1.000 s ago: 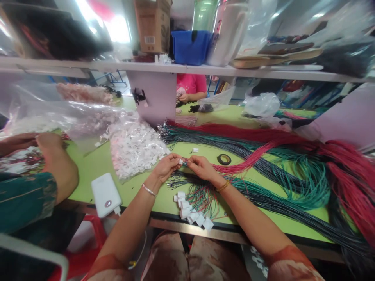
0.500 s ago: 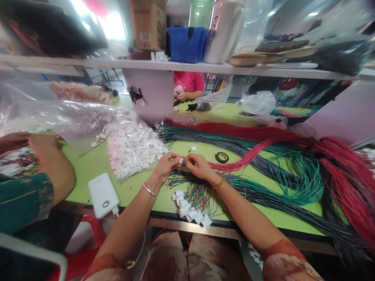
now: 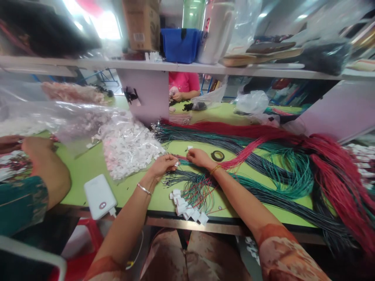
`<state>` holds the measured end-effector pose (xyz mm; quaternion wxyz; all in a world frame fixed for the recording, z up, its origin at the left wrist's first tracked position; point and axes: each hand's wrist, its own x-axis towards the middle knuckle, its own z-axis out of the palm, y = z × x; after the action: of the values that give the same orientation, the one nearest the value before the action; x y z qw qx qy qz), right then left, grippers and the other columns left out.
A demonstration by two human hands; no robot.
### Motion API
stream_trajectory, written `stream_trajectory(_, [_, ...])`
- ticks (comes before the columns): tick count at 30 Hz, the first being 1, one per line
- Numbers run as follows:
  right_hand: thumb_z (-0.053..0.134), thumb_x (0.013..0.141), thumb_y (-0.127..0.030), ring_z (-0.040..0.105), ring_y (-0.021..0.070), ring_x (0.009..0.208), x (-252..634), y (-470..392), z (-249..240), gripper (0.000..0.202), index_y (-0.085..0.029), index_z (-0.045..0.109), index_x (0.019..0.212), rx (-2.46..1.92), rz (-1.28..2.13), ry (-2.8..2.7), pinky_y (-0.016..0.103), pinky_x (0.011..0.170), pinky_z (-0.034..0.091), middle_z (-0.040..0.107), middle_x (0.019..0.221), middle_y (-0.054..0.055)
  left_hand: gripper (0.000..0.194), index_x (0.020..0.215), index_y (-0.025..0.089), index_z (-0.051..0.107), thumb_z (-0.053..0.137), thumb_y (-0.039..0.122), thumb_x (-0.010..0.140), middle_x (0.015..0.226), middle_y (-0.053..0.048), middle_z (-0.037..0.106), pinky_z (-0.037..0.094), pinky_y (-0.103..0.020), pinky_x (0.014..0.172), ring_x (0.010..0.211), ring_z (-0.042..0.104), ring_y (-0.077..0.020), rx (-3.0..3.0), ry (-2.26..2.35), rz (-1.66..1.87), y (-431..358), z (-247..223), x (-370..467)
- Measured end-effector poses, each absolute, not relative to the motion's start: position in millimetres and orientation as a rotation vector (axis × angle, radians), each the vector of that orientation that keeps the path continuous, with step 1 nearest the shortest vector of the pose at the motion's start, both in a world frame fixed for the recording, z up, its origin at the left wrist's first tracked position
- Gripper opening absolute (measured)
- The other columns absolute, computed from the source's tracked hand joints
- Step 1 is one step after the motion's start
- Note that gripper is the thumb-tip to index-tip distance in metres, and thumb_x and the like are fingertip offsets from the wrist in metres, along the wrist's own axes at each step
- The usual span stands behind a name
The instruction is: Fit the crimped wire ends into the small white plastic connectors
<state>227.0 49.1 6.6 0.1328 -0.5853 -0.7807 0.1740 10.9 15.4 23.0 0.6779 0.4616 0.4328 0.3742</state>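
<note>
My left hand point(image 3: 164, 166) pinches a small white plastic connector point(image 3: 176, 164) between thumb and fingertips. A short way to its right, my right hand point(image 3: 200, 158) has its fingers curled and pressed together; what they hold, if anything, is hidden. Another white connector point(image 3: 190, 148) lies just beyond the right fingertips. Under and between my hands run thin red and green wires point(image 3: 184, 161). Nearer the table edge sits a cluster of white connectors point(image 3: 187, 210) with red, green and black wires attached.
A clear bag of white connectors point(image 3: 129, 148) lies left, near a white power bank point(image 3: 100, 196). Long red wires point(image 3: 243, 130) and green wires point(image 3: 295, 175) cover the right side. A tape roll point(image 3: 217, 156) lies behind my right hand. A co-worker's arm point(image 3: 47, 168) rests far left.
My hands have drawn apart, the right one shifting rightward and away toward the loose connector. My left hand keeps its connector. The whole view has shifted slightly.
</note>
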Motion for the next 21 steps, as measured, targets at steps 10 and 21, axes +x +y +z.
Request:
stream_trajectory(10, [0.042,0.09,-0.023,0.054,0.0196,0.073,227,30,25,0.023,-0.012,0.061,0.096,-1.892,0.044,-2.21,0.028,0.062,0.027,0.067,0.087,0.013,0.027,0.076,0.011,0.066,0.081,0.029,0.062,0.077,-0.005,0.067,0.045,-0.021,0.06,0.062,0.057,-0.0083,0.999,0.905,0.926,17,18,12])
stream_trajectory(21, [0.05,0.077,-0.021,0.045,0.0097,0.057,179,31,66,0.01,-0.015,0.057,0.072,-1.158,0.657,-2.022,0.022,0.056,0.031,0.059,0.065,0.0,0.03,0.079,0.011,0.065,0.082,0.029,0.061,0.078,-0.004,0.065,0.045,-0.021,0.062,0.065,0.057,-0.0085,0.927,0.826,0.976,18,13,14])
